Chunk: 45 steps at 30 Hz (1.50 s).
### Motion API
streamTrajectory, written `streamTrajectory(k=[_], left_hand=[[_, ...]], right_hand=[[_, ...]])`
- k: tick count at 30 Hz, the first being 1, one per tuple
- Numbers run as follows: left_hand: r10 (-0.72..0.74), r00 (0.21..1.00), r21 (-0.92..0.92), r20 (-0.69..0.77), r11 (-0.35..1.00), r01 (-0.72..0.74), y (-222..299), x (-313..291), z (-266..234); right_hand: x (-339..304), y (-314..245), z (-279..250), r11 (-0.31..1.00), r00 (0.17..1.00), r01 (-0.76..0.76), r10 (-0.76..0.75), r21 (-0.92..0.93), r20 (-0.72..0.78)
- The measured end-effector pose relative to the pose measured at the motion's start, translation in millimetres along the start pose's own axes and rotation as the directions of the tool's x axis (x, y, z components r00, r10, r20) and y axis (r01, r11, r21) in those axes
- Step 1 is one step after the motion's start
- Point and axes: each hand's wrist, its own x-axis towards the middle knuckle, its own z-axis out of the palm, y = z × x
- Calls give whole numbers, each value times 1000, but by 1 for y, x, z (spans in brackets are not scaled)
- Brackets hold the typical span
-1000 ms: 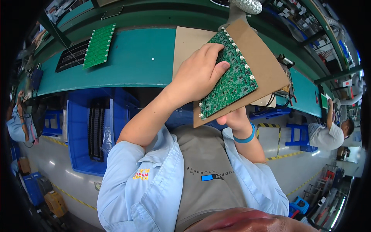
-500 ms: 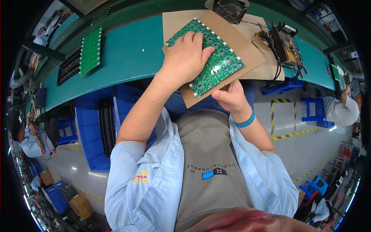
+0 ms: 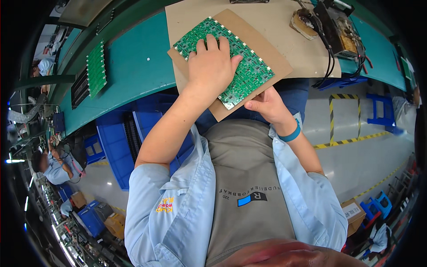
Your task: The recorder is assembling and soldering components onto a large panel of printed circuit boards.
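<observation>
A green circuit board panel [image 3: 253, 73], dense with small parts and with white connectors along its far edge, lies slanted on a brown cardboard sheet [image 3: 260, 42]. My left hand [image 3: 211, 66] rests palm down on the panel, fingers stretched out and thumb apart. It covers part of the panel's left middle. At the near right edge of the cardboard is my right hand [image 3: 270, 107], its thumb at the edge and its other fingers hidden underneath. Cardboard and panel overhang the bench's front edge, above my lap.
Another green panel [image 3: 96, 69] leans by a black rack [image 3: 80, 89] at left. A larger tan sheet [image 3: 280, 18] covers the green bench [image 3: 138, 53]. At right stands a soiled metal device [image 3: 344, 38] with black cables. Blue bins [image 3: 111, 151] sit below; a co-worker [image 3: 58, 164] is at far left.
My view has shifted, so the bench and its contents sit differently in the picture. My left hand stays on the panel and my right hand stays at the cardboard's edge.
</observation>
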Motion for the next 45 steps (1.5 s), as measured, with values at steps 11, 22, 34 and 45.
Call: streamTrajectory(k=[11, 22, 34, 45], left_hand=[[9, 995, -15, -103, 1000, -10, 3, -8, 12], [-48, 997, -103, -54, 994, 42, -28, 3, -6], [-390, 888, -284, 242, 847, 449, -82, -26, -41], [-361, 894, -376, 265, 815, 441, -99, -57, -32]], right_hand=[[-12, -3, -3, 975, 974, -210, 202, -76, -98], [-17, -7, 0, 987, 952, -162, 160, 14, -260], [-17, -20, 2, 975, 879, -49, -61, -216, -474], [-10, -33, -8, 873, 838, -165, -122, -460, -532]])
